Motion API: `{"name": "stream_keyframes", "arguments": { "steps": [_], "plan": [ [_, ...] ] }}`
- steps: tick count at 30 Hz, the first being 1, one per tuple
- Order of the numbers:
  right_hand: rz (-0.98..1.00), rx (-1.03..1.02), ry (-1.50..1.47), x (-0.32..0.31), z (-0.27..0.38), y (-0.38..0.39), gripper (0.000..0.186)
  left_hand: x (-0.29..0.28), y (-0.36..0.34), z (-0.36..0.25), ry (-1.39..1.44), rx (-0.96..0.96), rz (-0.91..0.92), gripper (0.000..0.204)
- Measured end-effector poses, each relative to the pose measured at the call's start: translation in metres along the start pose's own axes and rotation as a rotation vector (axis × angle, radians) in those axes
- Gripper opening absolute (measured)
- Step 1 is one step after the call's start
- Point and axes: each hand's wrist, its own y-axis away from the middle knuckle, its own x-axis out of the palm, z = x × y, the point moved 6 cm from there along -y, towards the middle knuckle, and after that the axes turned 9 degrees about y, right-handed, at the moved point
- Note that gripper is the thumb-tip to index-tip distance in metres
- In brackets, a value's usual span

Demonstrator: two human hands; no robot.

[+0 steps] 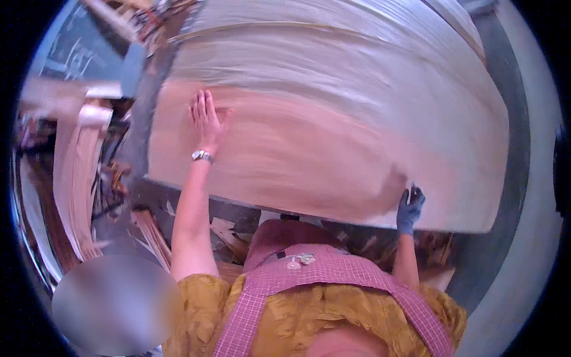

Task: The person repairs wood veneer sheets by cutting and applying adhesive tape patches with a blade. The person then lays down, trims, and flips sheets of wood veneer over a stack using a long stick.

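Note:
A large, thin pinkish-brown wood veneer sheet (285, 149) lies spread out in front of me, its near edge close to my waist. Flat on its left part rests my left hand (206, 122), bare, fingers stretched out, with a metal wristwatch (202, 156) on the wrist. My right hand (410, 205) wears a blue-grey glove and is at the sheet's near right edge. Its fingers are curled closed around a small pale thing, only a sliver of which shows. What it is I cannot make out.
Beyond the veneer sheet, a paler, wrinkled sheet surface (333, 53) stretches away. Torn veneer strips (80, 172) stand in a pile at the left, near a blue-grey board (83, 47). Wood scraps (151, 235) litter the floor. A blurred oval covers the lower left.

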Motion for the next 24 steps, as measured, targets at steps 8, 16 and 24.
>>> {"name": "stream_keyframes", "arguments": {
  "steps": [8, 16, 24],
  "plan": [
    [0.681, -0.87, -0.2, 0.126, 0.34, 0.012, 0.035, -0.021, -0.01, 0.078, -0.079, -0.254, -0.028, 0.067],
    [0.507, -1.375, 0.075, 0.281, 0.636, 0.081, 0.016, -0.031, -0.022, 0.063, -0.017, -0.324, -0.139, 0.047],
    [0.536, -1.545, 0.177, 0.315, 0.683, 0.112, 0.025, -0.025, -0.022, 0.075, 0.007, -0.436, -0.183, 0.057]
  ]
}}
